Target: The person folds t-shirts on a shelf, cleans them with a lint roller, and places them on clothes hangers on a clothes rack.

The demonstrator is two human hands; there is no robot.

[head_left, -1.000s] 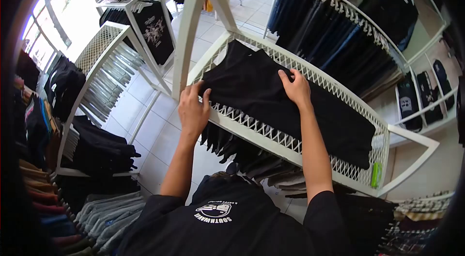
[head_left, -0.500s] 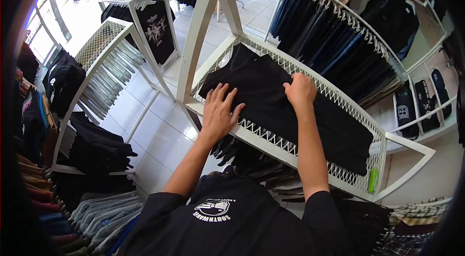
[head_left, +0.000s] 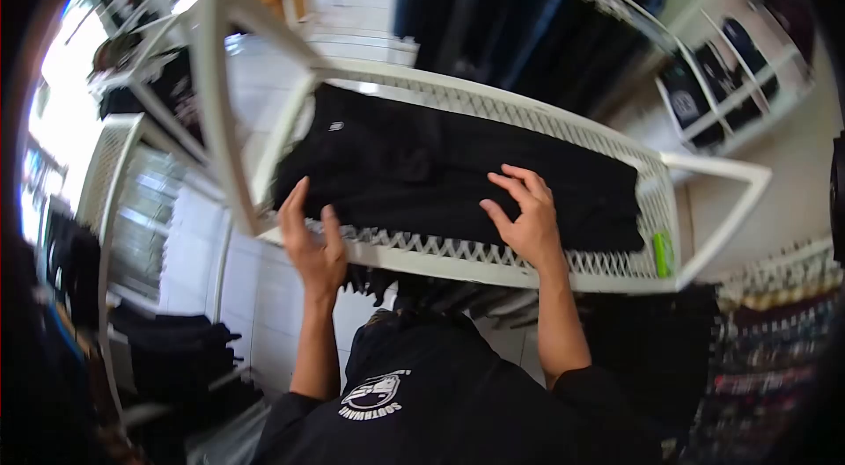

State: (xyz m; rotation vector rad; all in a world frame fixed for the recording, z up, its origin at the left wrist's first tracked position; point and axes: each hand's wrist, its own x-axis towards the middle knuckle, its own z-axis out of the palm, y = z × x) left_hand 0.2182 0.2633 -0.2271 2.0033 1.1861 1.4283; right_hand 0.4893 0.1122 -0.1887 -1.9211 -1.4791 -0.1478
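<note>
A black garment lies spread lengthwise over the white mesh top of a rack, with a small white label near its left end. My left hand is at the garment's lower left corner by the rack's front rail, fingers apart and holding nothing. Over the right half of the cloth is my right hand, its fingers spread and nothing between them. Whether its fingertips touch the fabric I cannot tell.
A bright green object lies at the mesh's right end. Dark trousers hang behind the rack. A white frame post rises at the left. Rolled dark items sit on a wall shelf at the right.
My right hand has opened from a closed grip on the cloth and moved lower. My left hand has shifted left and down. The garment lies flatter, and the view has turned.
</note>
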